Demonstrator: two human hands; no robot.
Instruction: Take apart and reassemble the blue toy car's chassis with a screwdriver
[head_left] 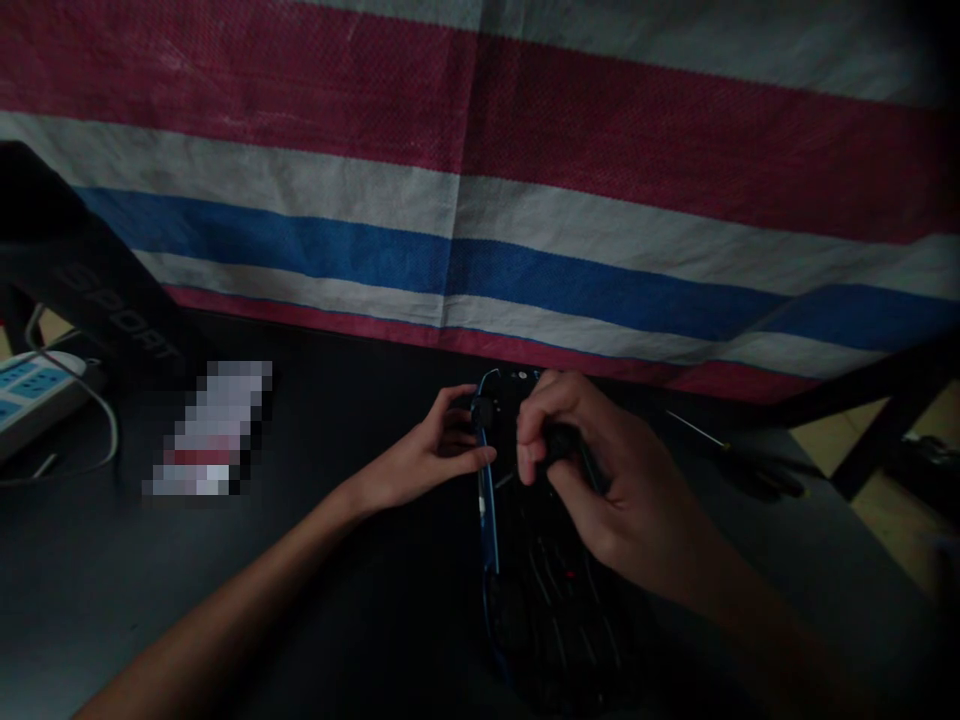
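A toy car (489, 510) with a blue body lies upside down on the dark table, its black underside and wheels facing up. My left hand (420, 455) grips its left edge beside one wheel, thumb on the near side and fingers further along. Over the far half of the underside, my right hand (600, 470) is closed around the dark handle of a screwdriver (562, 442). Its tip is hard to make out in the dim light. The right part of the car is hidden under my right hand and in shadow.
Another screwdriver (697, 432) with a thin metal shaft lies on the table (337, 390) to the right. To the left are a blurred-out flat object (217, 425), a power strip (37, 385) with a cable, and a black post marked SPORT (112, 310). A striped tarp (375, 230) hangs behind.
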